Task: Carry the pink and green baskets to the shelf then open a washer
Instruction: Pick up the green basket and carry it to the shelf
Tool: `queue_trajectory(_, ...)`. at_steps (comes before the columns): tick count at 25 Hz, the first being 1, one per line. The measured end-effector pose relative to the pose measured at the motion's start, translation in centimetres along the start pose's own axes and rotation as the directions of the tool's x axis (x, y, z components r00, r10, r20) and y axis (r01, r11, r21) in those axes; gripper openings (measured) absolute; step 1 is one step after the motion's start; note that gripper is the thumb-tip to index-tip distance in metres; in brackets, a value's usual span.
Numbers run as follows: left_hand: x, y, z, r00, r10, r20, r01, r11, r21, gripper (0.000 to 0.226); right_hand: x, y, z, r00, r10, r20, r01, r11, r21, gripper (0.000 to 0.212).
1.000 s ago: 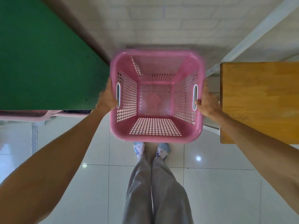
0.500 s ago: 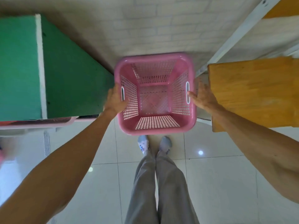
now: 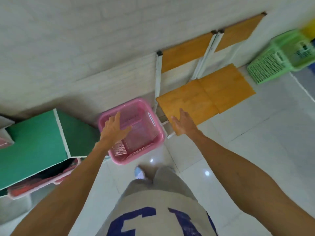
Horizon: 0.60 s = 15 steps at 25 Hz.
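The empty pink basket (image 3: 144, 133) sits on the floor against the white brick wall, between a green block and a wooden shelf. My left hand (image 3: 114, 128) hovers open over the basket's left rim, holding nothing. My right hand (image 3: 183, 122) is open with fingers spread, above the front corner of the lowest wooden shelf board (image 3: 209, 96), apart from the basket. The green basket (image 3: 279, 57) stands at the far right on the floor beside the shelf, blurred.
A large green block (image 3: 34, 138) lies left of the pink basket, with pink and red items (image 3: 34, 184) under it. The shelf has white metal posts (image 3: 158, 77) and upper wooden boards (image 3: 185, 51). White tiled floor (image 3: 247, 143) spreads to the right. No washer is in view.
Both hands have let go of the pink basket, which now rests on the floor. The view has swung up and right, bringing the shelf and green basket into sight.
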<state>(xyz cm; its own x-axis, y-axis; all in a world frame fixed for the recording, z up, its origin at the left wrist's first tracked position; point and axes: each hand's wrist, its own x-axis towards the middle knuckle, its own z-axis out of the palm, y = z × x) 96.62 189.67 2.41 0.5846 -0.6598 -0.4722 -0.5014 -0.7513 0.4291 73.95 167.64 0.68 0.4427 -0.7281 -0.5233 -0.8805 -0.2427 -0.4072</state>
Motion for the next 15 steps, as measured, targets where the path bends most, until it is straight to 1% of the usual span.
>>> queue_trajectory(3, 2.1, 6.9, -2.4, 0.988, 0.153, 0.03, -0.156, 0.979, 0.129, 0.094, -1.7, 4.5, -4.9, 0.99, 0.089, -0.105, -0.082, 0.994, 0.071, 0.077)
queue_trajectory(5, 2.9, 12.8, -3.2, 0.969, 0.24, 0.065, -0.248, 0.951, 0.184, 0.092, -3.1, 8.3, -8.6, 0.972, 0.147, -0.183, -0.129, 0.986, 0.107, 0.076)
queue_trajectory(7, 3.3, 18.5, -2.6, 0.948, 0.301, 0.104, -0.317, 0.923, 0.218, 0.091, -4.5, 13.0, -12.3, 0.948, 0.199, -0.247, -0.174, 0.977, 0.121, 0.075)
queue_trajectory(11, 3.4, 28.4, 1.2, 0.921, 0.356, 0.161, -0.389, 0.869, 0.305, 0.093, -6.8, 22.9, -19.3, 0.905, 0.272, -0.327, -0.241, 0.961, 0.132, 0.078)
queue_trajectory(13, 3.4, 33.4, 3.9, 0.906, 0.396, 0.152, -0.424, 0.835, 0.35, 0.092, -7.2, 27.8, -22.6, 0.892, 0.281, -0.354, -0.252, 0.959, 0.127, 0.077)
queue_trajectory(15, 3.0, 39.6, 6.9, 0.89, 0.433, 0.144, -0.456, 0.822, 0.343, 0.089, -7.2, 32.9, -26.4, 0.886, 0.292, -0.361, -0.254, 0.955, 0.151, 0.076)
